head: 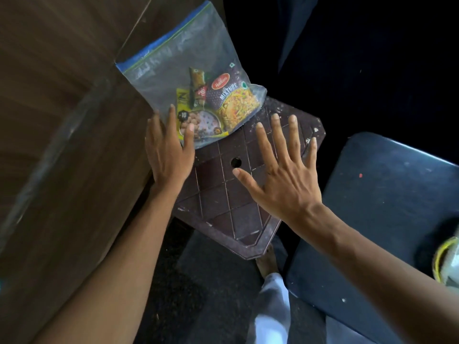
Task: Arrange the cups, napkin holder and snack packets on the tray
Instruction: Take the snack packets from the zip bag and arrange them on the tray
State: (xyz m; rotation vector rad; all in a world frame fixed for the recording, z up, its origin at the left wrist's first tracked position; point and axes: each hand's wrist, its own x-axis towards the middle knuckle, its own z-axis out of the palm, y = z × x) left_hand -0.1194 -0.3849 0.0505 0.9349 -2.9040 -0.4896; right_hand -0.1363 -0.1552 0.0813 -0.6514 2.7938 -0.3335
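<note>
A clear zip bag with a blue seal leans against the wooden surface, its lower end resting on a dark brown plastic stool. Inside it are several snack packets, one purple and yellow, one with nuts pictured. My left hand is at the bag's lower left corner, thumb touching the plastic, fingers apart. My right hand hovers spread over the stool top, holding nothing. No cups, napkin holder or tray are in view.
A brown wooden table fills the left. A dark blue seat stands at the right, with a yellow-rimmed object at the frame's edge. My foot and a white trouser leg are below the stool.
</note>
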